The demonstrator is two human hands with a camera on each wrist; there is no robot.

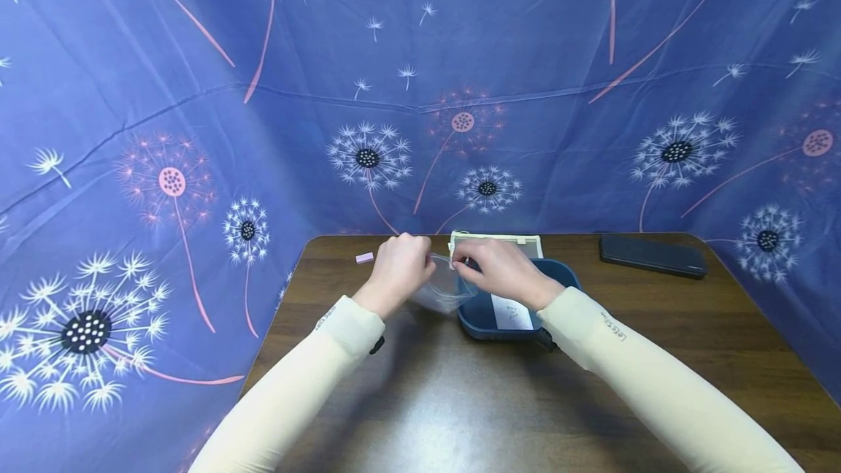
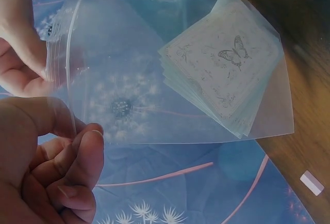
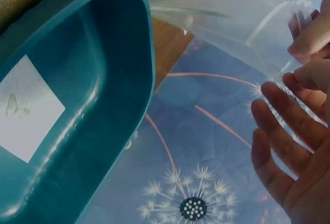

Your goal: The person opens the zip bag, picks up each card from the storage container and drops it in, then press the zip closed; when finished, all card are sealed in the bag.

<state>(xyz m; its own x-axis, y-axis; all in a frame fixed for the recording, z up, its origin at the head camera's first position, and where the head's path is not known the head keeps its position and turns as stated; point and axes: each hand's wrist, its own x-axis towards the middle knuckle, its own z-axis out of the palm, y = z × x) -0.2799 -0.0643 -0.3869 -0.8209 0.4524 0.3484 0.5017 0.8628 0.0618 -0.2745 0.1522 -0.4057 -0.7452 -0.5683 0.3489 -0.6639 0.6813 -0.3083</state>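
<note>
A clear zip bag is stretched between the two hands, its zip strip near the fingers. At its far end lies a fanned stack of square paper sheets, the top one printed with a butterfly. My left hand pinches one corner of the bag's top edge between thumb and forefinger. By the opposite corner, my right hand pinches the same edge, its other fingers spread loosely. Below the right hand stands a dark blue bin holding a white butterfly-printed paper.
Behind the bin lies a pouch with a pale yellow border. A flat black case sits at the back right of the brown table. A small pink-and-white block rests at the back left. Blue dandelion-print cloth hangs around the table.
</note>
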